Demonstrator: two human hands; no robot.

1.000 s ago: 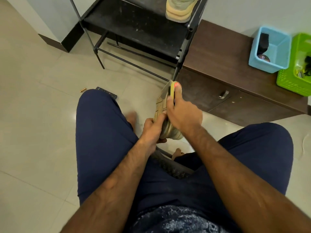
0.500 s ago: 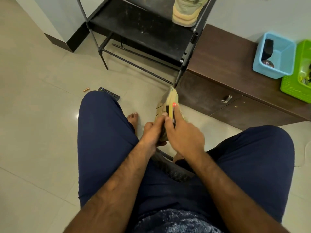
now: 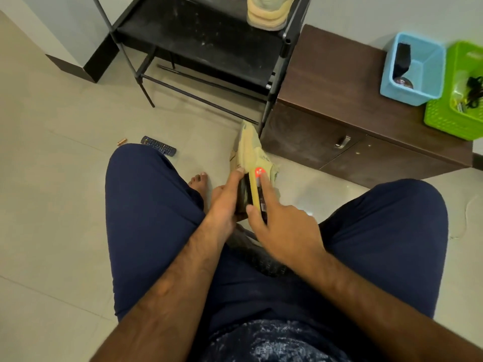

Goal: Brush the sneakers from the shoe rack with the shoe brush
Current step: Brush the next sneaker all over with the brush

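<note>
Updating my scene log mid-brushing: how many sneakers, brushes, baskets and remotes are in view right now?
Sneakers: 2, the held sneaker and the shelved sneaker
Brushes: 1, the brush
Baskets: 2, the blue basket and the green basket
Remotes: 1, the remote
Total: 6

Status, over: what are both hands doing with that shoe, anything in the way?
Left hand grips sneaker. Right hand holds shoe brush against it. Second sneaker on rack. Nothing in the way.
</note>
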